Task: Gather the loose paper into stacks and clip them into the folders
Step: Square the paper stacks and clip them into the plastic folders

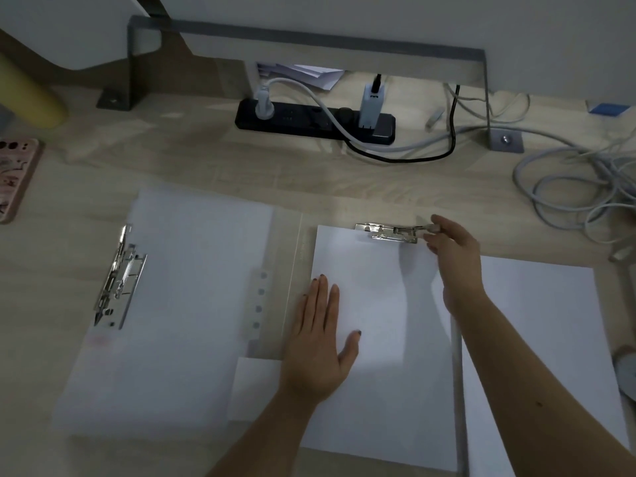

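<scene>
We found the paper stack lying in the right folder on the bench, its top edge tucked under the metal lever clip. The left hand lay flat on the stack's near-left part, fingers straight and spread, pressing the sheets down. The right hand reached to the clip's right end, where its grip pinched the small clip lever between thumb and fingertips. We judged the sheets light, thin and floppy, and smooth enough to slide over one another, so a flat palm suited them better than a pinch at a corner, which would bend or fan them. The clip looked stiff and sprung, and its lever tip seemed the only sensible place to take hold, with fingers kept clear of the bar. A 2nd folder lay just to the left, carrying its own paper and a lever clip along its left edge. Behind stood a black power strip with a white charger. We saw faint lettering on the right folder's left margin and a small mark on the charger, both too small to read.
</scene>
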{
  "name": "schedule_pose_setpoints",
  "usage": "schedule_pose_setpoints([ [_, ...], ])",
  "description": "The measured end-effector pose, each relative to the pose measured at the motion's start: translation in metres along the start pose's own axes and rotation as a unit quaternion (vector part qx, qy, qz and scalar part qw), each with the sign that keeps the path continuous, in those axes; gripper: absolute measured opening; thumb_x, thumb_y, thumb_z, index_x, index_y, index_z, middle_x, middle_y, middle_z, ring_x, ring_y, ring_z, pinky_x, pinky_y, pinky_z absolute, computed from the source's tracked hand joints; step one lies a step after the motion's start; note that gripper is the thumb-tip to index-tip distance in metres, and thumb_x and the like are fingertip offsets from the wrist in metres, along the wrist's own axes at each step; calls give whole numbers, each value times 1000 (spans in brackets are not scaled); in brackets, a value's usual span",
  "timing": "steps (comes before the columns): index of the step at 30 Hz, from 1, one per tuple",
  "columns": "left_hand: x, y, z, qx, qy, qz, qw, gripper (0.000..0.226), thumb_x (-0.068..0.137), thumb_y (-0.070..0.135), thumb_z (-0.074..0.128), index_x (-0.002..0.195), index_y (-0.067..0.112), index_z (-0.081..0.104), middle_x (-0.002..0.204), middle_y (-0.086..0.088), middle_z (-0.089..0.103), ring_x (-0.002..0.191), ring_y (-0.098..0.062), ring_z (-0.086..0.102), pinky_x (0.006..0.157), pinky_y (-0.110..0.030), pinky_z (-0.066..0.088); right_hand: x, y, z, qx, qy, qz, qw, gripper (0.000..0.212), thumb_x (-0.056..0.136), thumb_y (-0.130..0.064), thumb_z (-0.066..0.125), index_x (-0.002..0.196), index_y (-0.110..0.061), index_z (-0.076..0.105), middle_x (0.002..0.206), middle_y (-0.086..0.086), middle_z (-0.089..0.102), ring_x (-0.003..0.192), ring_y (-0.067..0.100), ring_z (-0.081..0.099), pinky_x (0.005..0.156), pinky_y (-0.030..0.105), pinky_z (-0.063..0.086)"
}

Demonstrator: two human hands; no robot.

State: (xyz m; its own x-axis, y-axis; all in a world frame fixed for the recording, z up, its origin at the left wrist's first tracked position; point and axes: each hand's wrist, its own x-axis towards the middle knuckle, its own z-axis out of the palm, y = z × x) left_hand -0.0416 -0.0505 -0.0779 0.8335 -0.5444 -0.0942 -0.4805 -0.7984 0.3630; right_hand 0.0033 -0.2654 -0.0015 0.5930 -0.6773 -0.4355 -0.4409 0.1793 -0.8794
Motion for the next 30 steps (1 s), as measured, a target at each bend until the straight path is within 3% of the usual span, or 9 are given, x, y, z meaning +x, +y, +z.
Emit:
schedule_pose_setpoints([
  [4, 1, 1, -1, -13, 12, -2, 1000, 68, 92, 46, 40, 145, 6, 26, 156, -11, 18, 146, -22, 14, 117, -34, 18, -3, -5, 17, -119, -43, -106, 986, 35, 91, 2, 44, 120, -8, 60, 113, 4, 57, 102, 10, 54, 84, 1, 38],
  [7, 1, 1, -1, -16, 17, -1, 1000, 68, 92, 45, 40, 145, 6, 26, 156, -11, 19, 146, -22, 14, 117, -36, 20, -7, -3, 33, -253, -66, -192, 946, 39, 90, 8, 41, 123, -4, 58, 115, 12, 51, 98, 14, 51, 76, -10, 29],
  [10, 1, 1, 0, -14, 27, -4, 1000, 67, 91, 46, 41, 144, 6, 30, 155, -10, 22, 145, -22, 17, 118, -34, 18, -10, 3, 39, -344, -92, -243, 902, 48, 90, 8, 41, 135, -7, 47, 114, 16, 49, 92, 20, 51, 76, 5, 35],
  [13, 2, 0, 1, -10, 36, -6, 999, 67, 90, 47, 43, 143, 7, 33, 153, -10, 26, 144, -21, 21, 118, -33, 21, -15, 6, 44, -459, -126, -255, 842, 59, 90, 3, 41, 146, -10, 26, 122, 18, 44, 106, 28, 47, 79, 25, 39],
  [16, 2, 0, 3, -6, 43, -5, 999, 67, 90, 49, 43, 141, 7, 36, 152, -10, 29, 143, -22, 25, 115, -35, 28, -22, 10, 53, -554, -170, -212, 787, 70, 91, 0, 39, 149, -12, 1, 136, 15, 36, 120, 27, 39, 87, 29, 40],
  [20, 2, -1, 3, -2, 39, -6, 999, 68, 89, 49, 45, 141, 7, 36, 152, -9, 29, 142, -22, 25, 114, -36, 30, -20, 11, 60, -623, -179, -215, 730, 70, 91, 3, 33, 147, -6, -8, 142, 16, 31, 126, 29, 36, 97, 30, 38],
  [27, 1, -1, 2, -4, 36, -4, 999, 68, 89, 48, 46, 142, 7, 36, 152, -9, 29, 143, -21, 23, 115, -35, 24, -20, 14, 73, -681, -164, -208, 683, 66, 94, 0, 32, 146, 2, -8, 142, 18, 30, 127, 30, 36, 102, 32, 35],
  [30, 2, -1, 2, -5, 29, -4, 1000, 68, 89, 48, 46, 142, 7, 35, 153, -10, 28, 144, -21, 22, 115, -35, 24, -23, 18, 75, -685, -149, -207, 683, 65, 94, -1, 31, 145, 2, -9, 141, 19, 32, 127, 30, 36, 103, 34, 34],
])
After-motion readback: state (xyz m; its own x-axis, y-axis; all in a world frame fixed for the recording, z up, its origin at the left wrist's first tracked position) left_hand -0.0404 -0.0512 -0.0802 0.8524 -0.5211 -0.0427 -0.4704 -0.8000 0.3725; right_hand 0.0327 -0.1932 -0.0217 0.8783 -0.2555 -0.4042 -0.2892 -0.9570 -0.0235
